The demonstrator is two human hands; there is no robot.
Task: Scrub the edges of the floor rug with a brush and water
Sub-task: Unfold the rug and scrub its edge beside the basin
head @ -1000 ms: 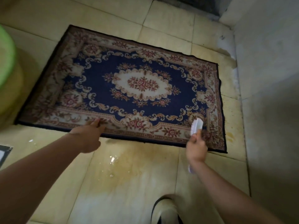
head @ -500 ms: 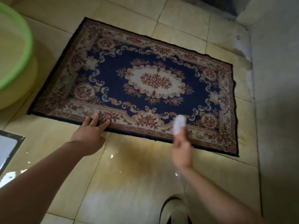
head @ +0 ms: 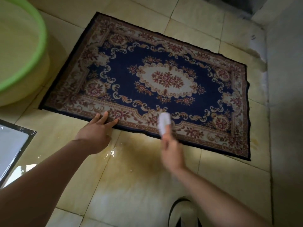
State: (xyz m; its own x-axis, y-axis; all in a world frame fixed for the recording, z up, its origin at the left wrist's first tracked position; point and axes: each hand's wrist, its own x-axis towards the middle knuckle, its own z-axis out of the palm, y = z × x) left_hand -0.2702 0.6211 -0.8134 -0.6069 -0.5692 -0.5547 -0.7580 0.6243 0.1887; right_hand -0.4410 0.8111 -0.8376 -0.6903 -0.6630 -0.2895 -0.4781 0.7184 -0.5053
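While the patterned rug [head: 167, 79] lay flat on the wet tiled floor [head: 131, 177], the right grip [head: 172, 149] clasped a white brush [head: 164, 123] on its near edge, further left than before; the left grip [head: 96, 135] pressed that edge, fingers straight.

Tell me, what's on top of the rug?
The left hand presses the near border of the rug, and the right hand holds a white brush there. The floor beneath is covered.

L hand [head: 96, 133] flat, fingers spread, pressing rug [head: 165, 79] at its near edge, toward left corner. R hand [head: 172, 151] grips white brush [head: 164, 122], blurred, on same edge approx mid-length. Green-rimmed basin [head: 38, 51] on tile floor [head: 131, 185] beside rug's left edge; wet patch [head: 113, 153] btwn the wrists.
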